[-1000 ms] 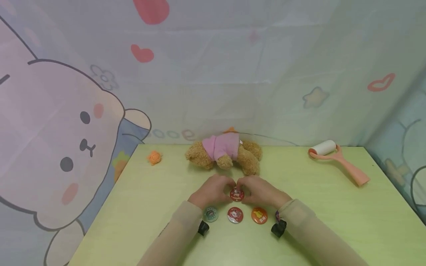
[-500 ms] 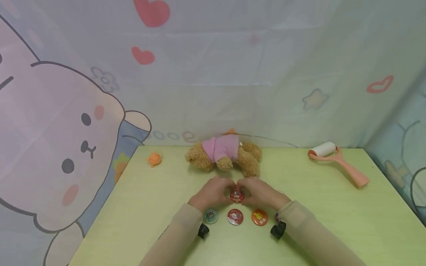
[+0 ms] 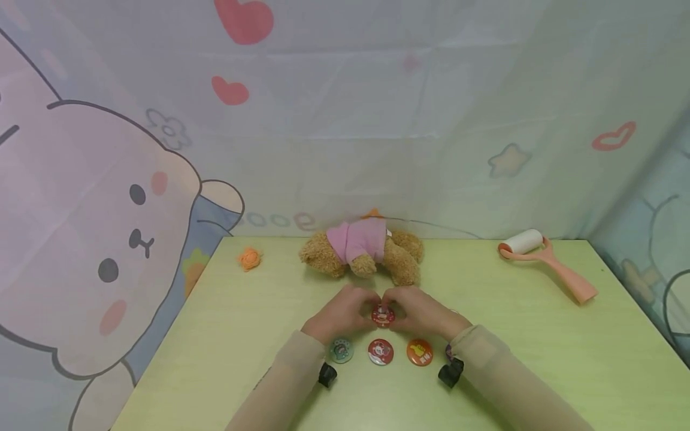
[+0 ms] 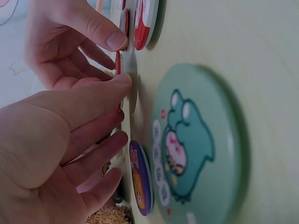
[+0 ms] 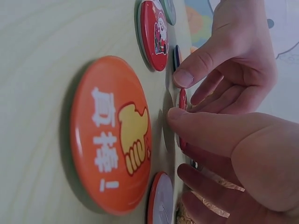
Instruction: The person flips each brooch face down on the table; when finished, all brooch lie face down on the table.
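Note:
My left hand [image 3: 345, 311] and right hand [image 3: 423, 312] meet over a round red button badge [image 3: 383, 315] in the middle of the table, gripping it from both sides. Each thumb is at its near edge, with bent index fingers at the far edge. In the right wrist view the held badge [image 5: 182, 99] shows edge-on between fingers and thumbs. Closer to me lie a green badge [image 3: 341, 351], a red badge with a white figure [image 3: 380, 352] and an orange badge with a yellow thumbs-up [image 3: 419, 352]. A purple-rimmed badge [image 4: 141, 178] lies beside my left fingers, largely hidden from above.
Behind the hands a brown teddy bear in a pink top [image 3: 358, 245] lies on its side. An orange crocheted-looking piece [image 3: 250, 258] sits at the back left, a peach-handled lint roller [image 3: 550, 260] at the back right. Another pale, orange-rimmed badge [image 5: 161, 200] lies near my right hand.

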Demonstrator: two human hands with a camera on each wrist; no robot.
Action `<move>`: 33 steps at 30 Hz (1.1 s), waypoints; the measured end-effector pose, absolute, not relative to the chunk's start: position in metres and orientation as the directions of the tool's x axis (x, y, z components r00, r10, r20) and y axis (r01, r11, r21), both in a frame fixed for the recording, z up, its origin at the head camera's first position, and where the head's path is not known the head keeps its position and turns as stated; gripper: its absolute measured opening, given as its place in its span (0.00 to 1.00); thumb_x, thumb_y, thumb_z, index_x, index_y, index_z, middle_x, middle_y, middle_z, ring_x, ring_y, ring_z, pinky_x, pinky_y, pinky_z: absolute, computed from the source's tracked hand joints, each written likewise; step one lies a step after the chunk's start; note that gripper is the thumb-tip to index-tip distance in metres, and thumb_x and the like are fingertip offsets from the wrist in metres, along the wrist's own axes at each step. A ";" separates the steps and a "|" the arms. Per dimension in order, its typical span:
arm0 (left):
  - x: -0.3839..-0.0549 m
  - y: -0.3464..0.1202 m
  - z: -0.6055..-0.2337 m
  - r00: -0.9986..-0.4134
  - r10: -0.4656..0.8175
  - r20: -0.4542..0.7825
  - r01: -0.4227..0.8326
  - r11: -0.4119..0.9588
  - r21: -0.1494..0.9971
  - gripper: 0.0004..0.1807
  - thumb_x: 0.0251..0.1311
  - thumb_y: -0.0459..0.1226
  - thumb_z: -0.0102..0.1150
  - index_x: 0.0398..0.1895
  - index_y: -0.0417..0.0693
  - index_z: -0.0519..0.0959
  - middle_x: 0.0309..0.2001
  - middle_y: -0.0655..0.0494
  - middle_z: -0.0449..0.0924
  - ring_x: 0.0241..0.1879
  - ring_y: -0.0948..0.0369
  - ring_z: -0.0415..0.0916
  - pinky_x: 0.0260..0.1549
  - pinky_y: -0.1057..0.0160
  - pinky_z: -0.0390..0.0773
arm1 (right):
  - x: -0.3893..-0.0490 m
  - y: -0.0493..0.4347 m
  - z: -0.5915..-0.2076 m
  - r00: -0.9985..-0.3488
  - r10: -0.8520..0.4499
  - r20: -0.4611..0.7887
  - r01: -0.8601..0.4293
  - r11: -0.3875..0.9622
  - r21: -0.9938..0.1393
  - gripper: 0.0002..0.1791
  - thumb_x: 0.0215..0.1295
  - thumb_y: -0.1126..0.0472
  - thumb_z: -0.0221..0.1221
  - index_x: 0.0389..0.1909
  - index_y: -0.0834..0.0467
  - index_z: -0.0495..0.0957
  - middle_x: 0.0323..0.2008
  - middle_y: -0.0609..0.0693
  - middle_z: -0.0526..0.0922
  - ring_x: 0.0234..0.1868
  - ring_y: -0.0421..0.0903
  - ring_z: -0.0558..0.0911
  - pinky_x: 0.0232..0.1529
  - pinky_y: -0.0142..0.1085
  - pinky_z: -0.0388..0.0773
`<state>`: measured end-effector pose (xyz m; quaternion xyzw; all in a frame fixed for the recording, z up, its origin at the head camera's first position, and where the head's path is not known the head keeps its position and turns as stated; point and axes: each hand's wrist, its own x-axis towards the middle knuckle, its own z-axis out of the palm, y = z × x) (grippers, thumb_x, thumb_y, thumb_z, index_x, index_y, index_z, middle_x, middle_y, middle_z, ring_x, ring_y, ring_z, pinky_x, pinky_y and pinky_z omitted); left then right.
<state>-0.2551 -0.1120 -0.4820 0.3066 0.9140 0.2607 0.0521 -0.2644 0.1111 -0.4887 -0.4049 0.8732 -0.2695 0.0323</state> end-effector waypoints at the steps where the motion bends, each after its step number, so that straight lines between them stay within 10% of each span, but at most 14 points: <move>1: -0.255 -0.112 -0.482 -0.809 0.585 0.063 0.527 0.672 0.521 0.23 0.51 0.33 0.81 0.52 0.47 0.87 0.49 0.56 0.89 0.52 0.58 0.84 0.58 0.62 0.80 | -0.265 0.111 -0.489 -0.672 -0.722 0.164 -0.689 0.528 -0.497 0.14 0.59 0.63 0.76 0.43 0.56 0.83 0.41 0.46 0.86 0.44 0.44 0.84 0.51 0.40 0.83; 33: -0.256 -0.119 -0.478 -0.786 0.607 0.117 0.547 0.594 0.590 0.17 0.55 0.29 0.77 0.48 0.39 0.86 0.46 0.50 0.88 0.47 0.54 0.88 0.50 0.61 0.86 | -0.266 0.114 -0.487 -0.659 -0.721 0.215 -0.693 0.471 -0.545 0.12 0.58 0.67 0.75 0.43 0.59 0.86 0.41 0.48 0.88 0.44 0.45 0.84 0.49 0.45 0.85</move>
